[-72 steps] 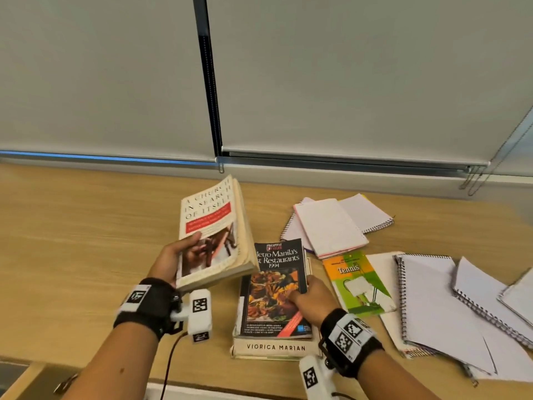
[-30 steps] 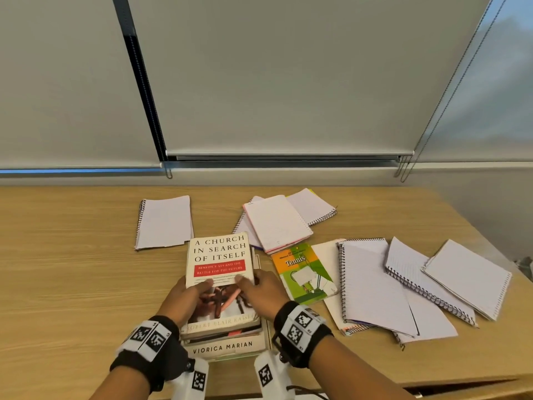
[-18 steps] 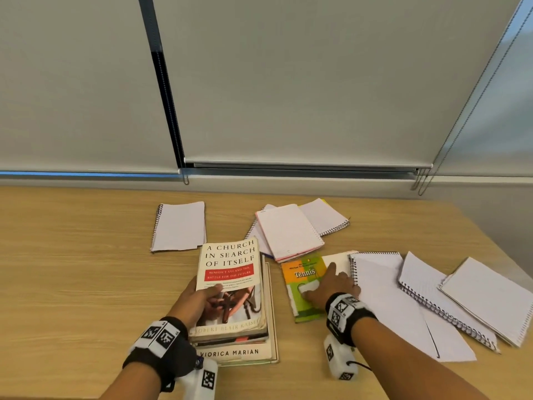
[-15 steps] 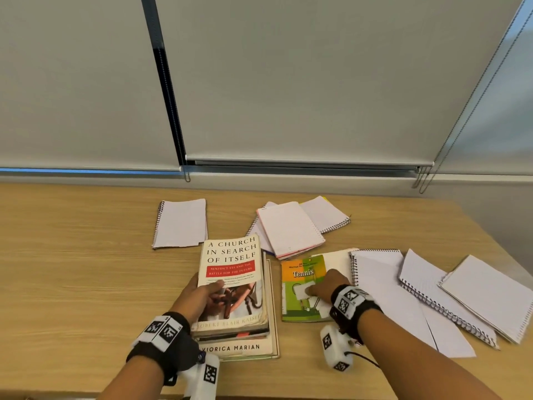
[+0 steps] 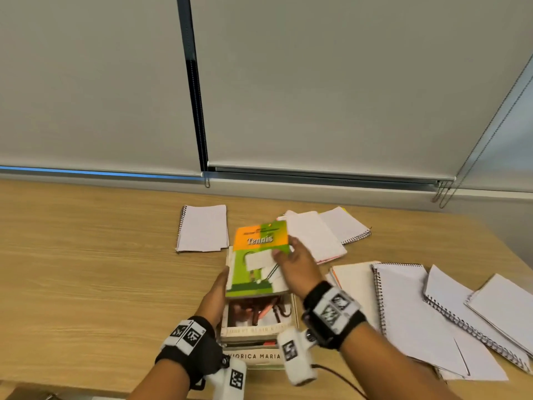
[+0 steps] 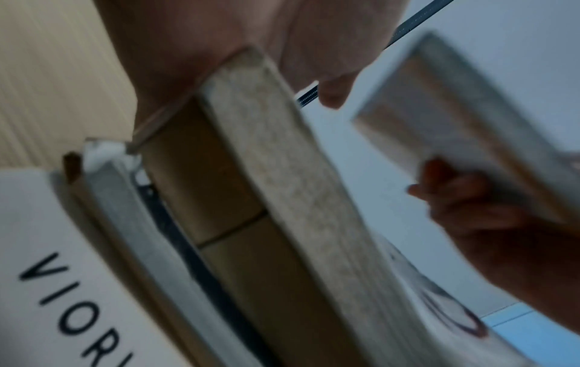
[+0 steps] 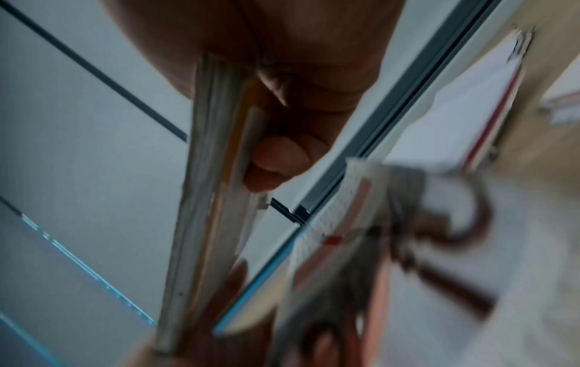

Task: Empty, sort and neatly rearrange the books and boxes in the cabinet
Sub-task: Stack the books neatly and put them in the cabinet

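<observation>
Green and orange Tennis book (image 5: 259, 261) held just above a book stack (image 5: 258, 327) on a wooden table (image 5: 86, 284).
The right hand (image 5: 297, 264) pinches its right edge, thumb on the cover; the left hand (image 5: 215, 295) lies flat-fingered against the stack's left side.

The head camera looks forward and down over the wooden table (image 5: 86, 284) toward the window blinds (image 5: 317, 82). The left wrist camera sits very close against the book stack (image 6: 276, 198), facing up. The right wrist camera, blurred, seems to face up likewise; both share the blinds.
</observation>
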Demonstrator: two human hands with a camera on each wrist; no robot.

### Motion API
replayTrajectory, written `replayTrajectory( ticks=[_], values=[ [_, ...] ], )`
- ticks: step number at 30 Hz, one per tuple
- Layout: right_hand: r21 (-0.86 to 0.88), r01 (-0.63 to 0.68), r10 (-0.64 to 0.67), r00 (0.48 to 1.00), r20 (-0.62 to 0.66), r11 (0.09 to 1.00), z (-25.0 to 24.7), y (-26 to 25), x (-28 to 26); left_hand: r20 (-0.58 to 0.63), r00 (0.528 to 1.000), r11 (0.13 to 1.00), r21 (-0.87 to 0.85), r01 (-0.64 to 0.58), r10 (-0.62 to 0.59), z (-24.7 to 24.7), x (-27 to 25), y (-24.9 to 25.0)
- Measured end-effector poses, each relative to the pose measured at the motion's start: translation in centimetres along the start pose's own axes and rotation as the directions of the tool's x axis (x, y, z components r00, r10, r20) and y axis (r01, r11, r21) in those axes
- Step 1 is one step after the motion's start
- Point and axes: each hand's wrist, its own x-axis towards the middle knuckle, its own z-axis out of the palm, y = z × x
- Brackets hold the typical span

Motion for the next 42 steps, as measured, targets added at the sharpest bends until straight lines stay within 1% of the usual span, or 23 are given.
replayTrajectory(
  ticks=[1,3,6,9,11,13,15,17,18,19,20,21,22,23,24,25,27,30,32,34,36,40,42],
  values=[
    [-0.042,-0.003,0.003,1.000,0.012,0.999,1.3,0.2,0.0,0.003,1.000,0.999,-0.035,0.004,-0.004,-0.1,-0.1,0.1],
    [-0.159,-0.014,0.016,1.000,0.010,0.987,2.6,0.9,0.5,0.036,0.999,0.997,-0.063,-0.035,0.038,-0.5,-0.8,0.7],
    [-0.293,-0.042,0.045,0.999,0.002,0.955,2.8,2.0,0.9,0.052,0.994,0.988,0.114,-0.104,0.099,-0.4,-0.8,1.2],
    [-0.348,-0.055,0.024,0.995,-0.093,0.936,3.4,2.1,0.6,0.123,0.985,0.935,0.321,-0.151,0.117,-0.8,0.5,0.6],
    [-0.372,-0.044,-0.001,0.993,-0.119,0.927,3.5,2.0,0.4,0.131,0.983,0.912,0.373,-0.173,0.132,-0.6,0.8,0.5],
    [-0.419,-0.072,0.022,0.992,-0.124,0.905,3.5,1.6,0.2,0.129,0.980,0.897,0.397,-0.193,0.154,-0.6,1.2,0.4],
    [-0.528,-0.128,0.072,0.989,-0.126,0.839,3.6,1.4,0.1,0.123,0.978,0.894,0.400,-0.202,0.166,-0.5,1.5,0.3],
    [-0.695,-0.162,0.116,0.987,-0.113,0.701,3.3,1.2,0.1,0.094,0.982,0.917,0.354,-0.185,0.162,-0.4,1.5,0.4],
    [-0.740,-0.172,0.129,0.985,-0.116,0.650,2.8,1.2,-0.1,0.073,0.986,0.934,0.316,-0.166,0.150,-0.4,1.7,0.2],
    [-0.746,-0.177,0.140,0.984,-0.113,0.642,2.1,1.5,-0.2,0.054,0.990,0.950,0.279,-0.143,0.134,-0.5,1.8,0.0],
    [-0.690,-0.199,0.169,0.979,-0.111,0.696,1.1,1.8,-0.4,0.032,0.994,0.963,0.243,-0.113,0.108,-0.6,1.8,0.0],
    [-0.570,-0.239,0.222,0.970,-0.100,0.786,0.1,2.6,-0.6,0.012,0.997,0.972,0.223,-0.076,0.075,-0.8,1.9,-0.2],
    [-0.410,-0.299,0.299,0.952,-0.065,0.862,-0.8,3.4,-1.0,0.002,0.999,0.978,0.208,-0.033,0.034,-0.9,1.8,-0.3],
    [-0.256,-0.356,0.367,0.930,-0.007,0.899,-1.4,4.3,-1.5,-0.008,1.000,0.980,0.198,0.002,0.000,-1.2,2.1,-0.7],
    [-0.162,-0.396,0.410,0.910,0.065,0.904,-1.6,5.0,-2.1,-0.012,1.000,0.984,0.179,0.018,-0.016,-1.3,2.0,-0.8],
    [-0.124,-0.407,0.421,0.897,0.136,0.905,-1.5,5.8,-2.5,0.000,1.000,0.983,0.180,0.023,-0.023,-1.4,2.1,-1.2],
    [-0.118,-0.350,0.369,0.896,0.248,0.929,-0.9,6.2,-2.7,0.015,1.000,0.983,0.183,0.015,-0.018,-1.7,2.5,-1.6],
    [-0.055,-0.324,0.325,0.896,0.303,0.945,-0.1,6.0,-2.3,0.012,1.000,0.983,0.184,0.004,-0.007,-1.8,2.8,-2.2],
    [0.000,-0.332,0.317,0.900,0.298,0.943,0.1,6.1,-2.3,0.001,1.000,0.984,0.176,0.007,-0.007,-1.9,2.9,-2.4],
    [0.039,-0.358,0.337,0.906,0.255,0.933,0.3,6.5,-2.9,0.006,1.000,0.982,0.191,0.010,-0.011,-1.7,2.3,-2.5],
    [0.056,-0.371,0.349,0.908,0.230,0.927,0.5,7.0,-4.0,0.003,1.000,0.986,0.166,0.008,-0.008,-1.6,1.1,-2.7],
    [0.091,-0.391,0.365,0.905,0.217,0.916,0.2,7.7,-7.3,-0.001,1.000,0.990,0.140,-0.016,0.017,-1.6,-2.4,-4.0],
    [0.100,-0.392,0.364,0.905,0.219,0.915,-0.1,8.0,-9.6,-0.005,1.000,0.992,0.124,0.007,-0.007,-1.7,-4.3,-5.5]
  ],
)
